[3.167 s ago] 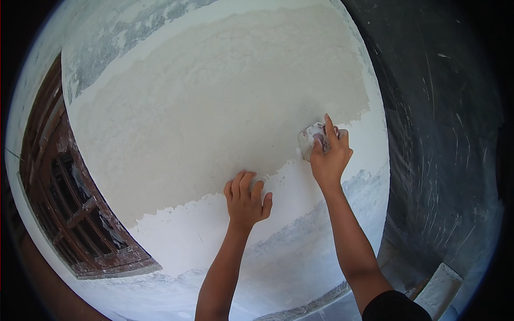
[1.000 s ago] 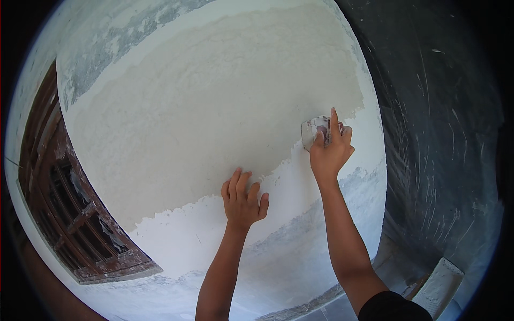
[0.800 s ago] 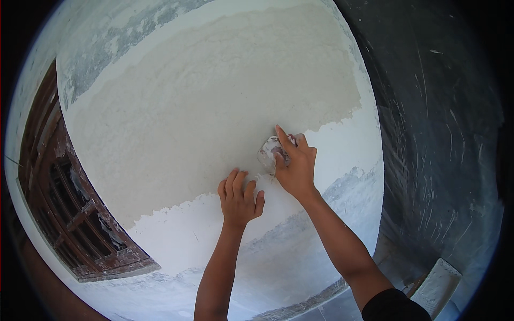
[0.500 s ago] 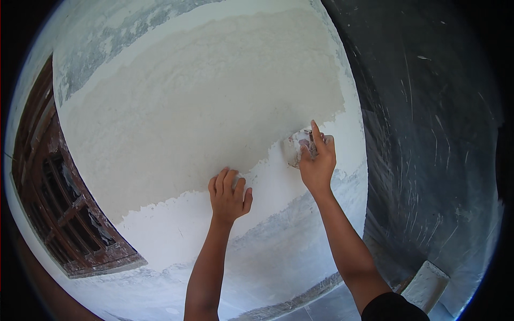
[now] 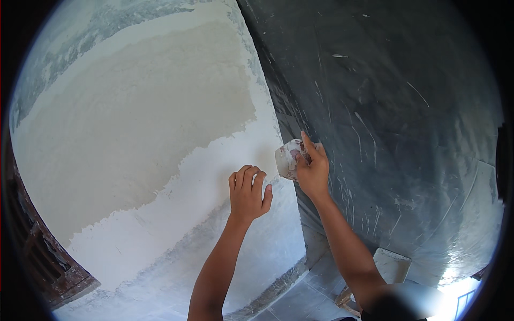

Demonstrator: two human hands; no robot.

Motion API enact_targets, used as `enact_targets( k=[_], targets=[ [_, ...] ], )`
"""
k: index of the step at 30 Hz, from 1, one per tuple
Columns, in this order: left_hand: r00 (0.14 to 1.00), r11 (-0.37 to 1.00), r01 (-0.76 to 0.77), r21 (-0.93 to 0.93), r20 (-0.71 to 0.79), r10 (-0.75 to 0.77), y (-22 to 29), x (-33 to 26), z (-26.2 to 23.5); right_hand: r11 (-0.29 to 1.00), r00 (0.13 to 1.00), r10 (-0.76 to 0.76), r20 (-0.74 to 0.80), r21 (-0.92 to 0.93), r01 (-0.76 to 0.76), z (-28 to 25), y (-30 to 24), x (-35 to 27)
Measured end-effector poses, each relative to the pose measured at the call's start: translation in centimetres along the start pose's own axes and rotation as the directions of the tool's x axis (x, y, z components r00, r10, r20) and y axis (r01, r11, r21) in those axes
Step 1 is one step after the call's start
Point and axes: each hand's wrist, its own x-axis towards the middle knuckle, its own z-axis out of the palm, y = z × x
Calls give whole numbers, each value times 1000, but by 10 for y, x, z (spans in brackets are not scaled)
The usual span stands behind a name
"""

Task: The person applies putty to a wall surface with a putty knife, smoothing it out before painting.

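Observation:
In my right hand (image 5: 313, 171) is a putty scraper (image 5: 286, 159), its broad blade smeared with white and reddish-brown residue. The index finger stretches up along it. The blade is at the right edge of the wall (image 5: 160, 208), in front of the dark sheet. My left hand (image 5: 247, 195) is held to the left of the scraper, against or just off the white band of the wall; contact cannot be made out. Its fingers are bent and slightly apart, with nothing visible in them. A beige damp-looking coat (image 5: 144, 101) covers the upper wall above the white band.
A dark plastic-like sheet (image 5: 385, 117) with white splashes hangs along the right. Low on the right, a pale tray (image 5: 392, 265) rests near a wooden piece (image 5: 348, 299) above the grey tiled floor (image 5: 316, 283). A brown wooden window frame (image 5: 59, 267) borders the lower left.
The view has swung to the right, showing more of the dark sheet. My right hand has carried the scraper rightward to the wall's edge, and my left hand has also shifted right along the wall.

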Motion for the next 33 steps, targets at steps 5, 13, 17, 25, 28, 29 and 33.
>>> enact_targets(
  k=[5, 13, 17, 25, 28, 29, 33],
  targets=[
    [999, 984, 11, -178, -36, -18, 48, 17, 42, 991, 997, 57, -49, -121, -63, -64, 17, 5],
    [1000, 891, 20, -454, -8, -27, 106, 16, 94, 945, 981, 107, -164, -291, -152, -134, 47, -18],
    [1000, 816, 13, -577, -1, -17, 144, 9, 116, 890, 970, 154, -190, -399, -219, -172, 48, -37],
    [992, 660, 83, -747, 125, 16, 243, -34, 148, 740, 912, 308, -273, -533, -409, -247, 56, -101],
    [986, 564, 113, -818, 160, 35, 285, -52, 150, 686, 875, 374, -306, -544, -484, -281, 69, -127],
    [982, 551, 128, -824, 184, 48, 295, -61, 150, 677, 862, 391, -321, -534, -506, -290, 74, -138],
    [924, 492, 238, -838, 351, 150, 336, -93, 163, 611, 759, 504, -412, -451, -650, -324, 99, -177]
  ],
)
